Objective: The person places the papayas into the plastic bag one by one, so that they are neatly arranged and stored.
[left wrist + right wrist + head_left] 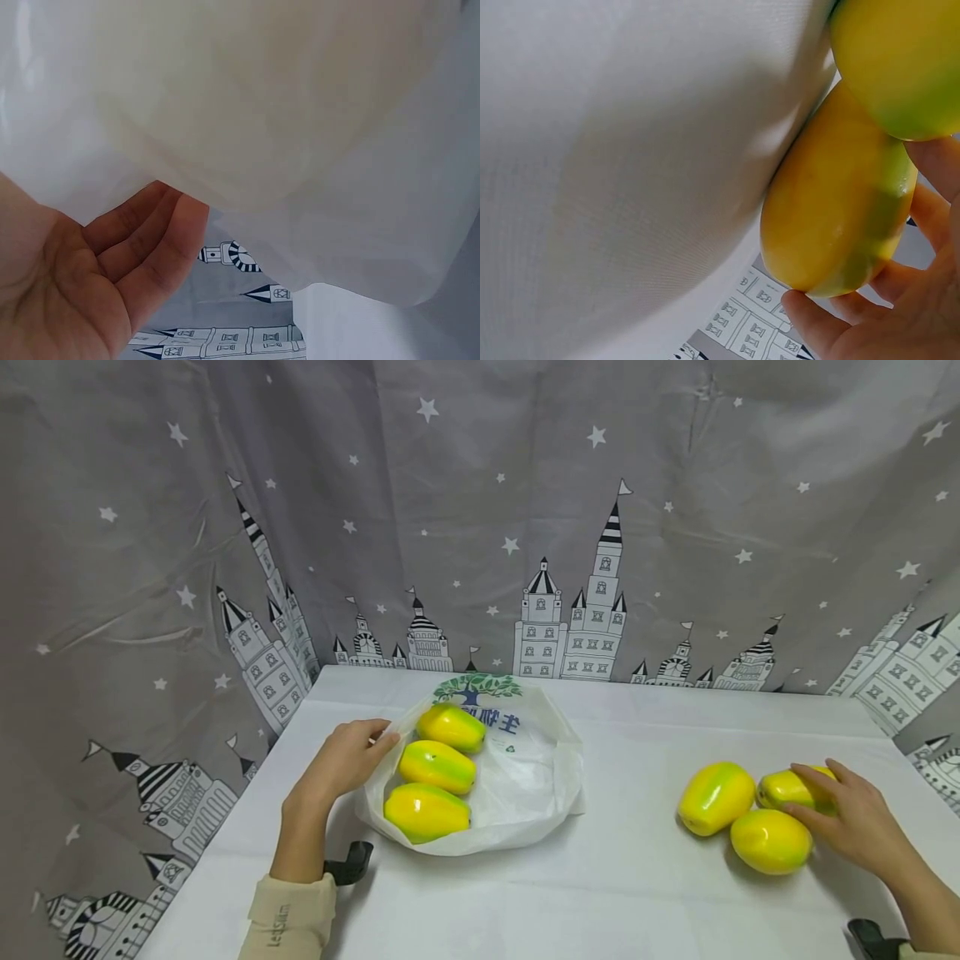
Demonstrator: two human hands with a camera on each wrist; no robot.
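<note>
A white plastic bag [525, 785] with a green tree print lies mouth-up on the table, with three glossy yellow-green oval fruits [437, 766] lined up inside its left part. At its left rim, my left hand [347, 758] pinches the plastic; in the left wrist view its fingers [161, 244] meet the bag's outer side and the thumb is hidden. Off to the right, my right hand [851, 814] grips the rear one of three more such fruits, the held fruit [832, 202] being partly covered by the fingers. Another fruit [716, 797] and a front fruit [771, 842] lie against it.
A white cloth [600, 902] covers the table. Behind it and along the left hangs a grey curtain [465, 510] printed with stars and castles. Dark wrist mounts [351, 863] sit below both hands.
</note>
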